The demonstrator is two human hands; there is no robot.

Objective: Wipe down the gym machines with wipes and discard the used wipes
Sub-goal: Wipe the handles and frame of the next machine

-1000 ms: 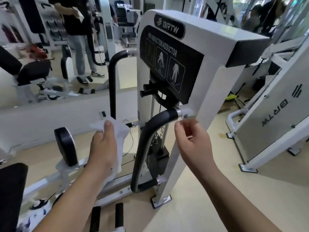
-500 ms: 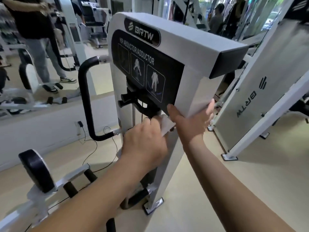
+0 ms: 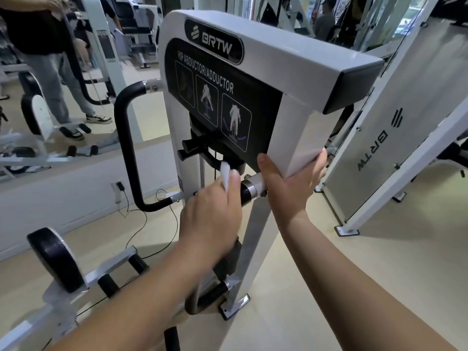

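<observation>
Head view: L hand is gripping a white wipe, fingers curling over the black handle beside its chrome collar. Wipe is poking up betw. thumb and fingers. R hand is clasping the post of the hip abductor/adductor machine, thumb on the front face, fingers round the far edge. Round black pad is sitting lower L. Second BRTW machine is standing at R.

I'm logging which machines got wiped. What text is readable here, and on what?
"BRTW": oval badge on the hip abductor/adductor machine.
"HIP ABDUCTOR/ADDUCTOR": its black instruction panel.
"BRTW", sideways: neighbouring machine's white shroud.
Sticker on a far white upright: too blurred to read.
</observation>
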